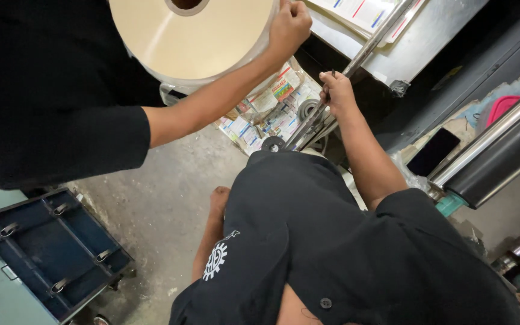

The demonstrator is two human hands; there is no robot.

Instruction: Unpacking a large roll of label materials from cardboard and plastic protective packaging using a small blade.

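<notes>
Grey concrete floor (pixel 164 198) in a workshop, pretty scuffed, with machine parts all down the right side. Far left at the bottom there's a dark blue tray (pixel 43 253) with metal loop handles, sitting on a pale green cabinet.

Up top, a big cream roll of film (pixel 194 36) is held against my black shirt. My right hand (pixel 289 25) is clamped on the roll's right edge, fingers curled tight round the rim. Can't see my left hand anywhere in the shot.

Under the roll, a heap of printed packets (pixel 266 111) lies on the floor. Just right of that, a co-worker in a black shirt (pixel 332 241) is crouched below me. One of their hands (pixel 336 91) is closed round a long steel shaft (pixel 368 51) that runs diagonally up to the grey metal desk (pixel 434 30). Their other arm hangs down towards the floor; that hand is hidden.

Far right: a shiny steel roller (pixel 489 135) beside a fat black roller (pixel 507 156), a flat dark slab (pixel 433 151) near them and something pink (pixel 504 107) behind.
</notes>
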